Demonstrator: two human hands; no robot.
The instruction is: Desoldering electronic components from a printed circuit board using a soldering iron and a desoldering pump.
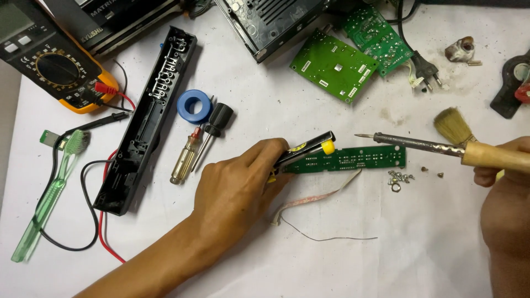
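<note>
One long board (353,160); left hand (237,187) fingers grip one black tool (306,148); right hand (505,165) fingers hold one soldering iron (419,144). Two screwdrivers (193,152).

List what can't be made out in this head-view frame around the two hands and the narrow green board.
- Left end of the narrow green board: covered by the left hand.
- Black-and-yellow tool: its lower part is hidden in that hand.
- Soldering iron: the handle's end runs off the right edge.
- Right hand: cut by the right edge.
- Small screws: too small to count.
</note>
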